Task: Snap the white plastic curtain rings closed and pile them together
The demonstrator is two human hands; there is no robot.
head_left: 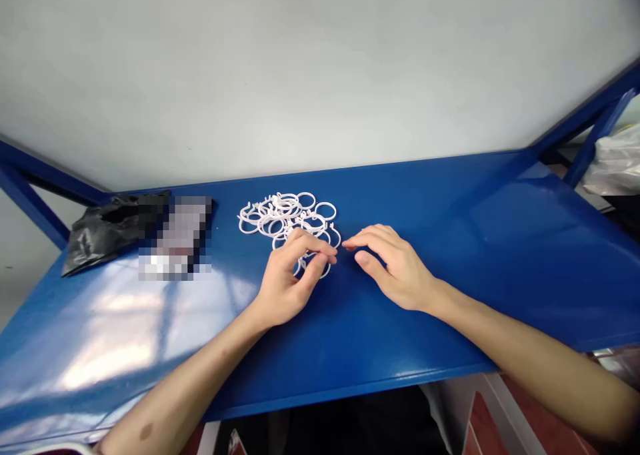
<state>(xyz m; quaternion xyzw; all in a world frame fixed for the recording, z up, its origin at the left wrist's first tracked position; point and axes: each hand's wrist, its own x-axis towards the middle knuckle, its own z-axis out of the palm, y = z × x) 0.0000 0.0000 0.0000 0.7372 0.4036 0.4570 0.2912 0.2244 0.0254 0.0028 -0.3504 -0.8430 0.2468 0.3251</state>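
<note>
The grip of the left hand (287,281) curls over the near edge of a heap of white rings (285,208) on the blue table (460,235) — whether it pinches one, I cannot tell. The right hand (400,271) is loosely parted, holding nothing. The step seems to be picking among rings; moving one calls for a fine pinch. Count: two hands, one black bag (95,238), over a dozen rings — overlapping, so inexact.
</note>
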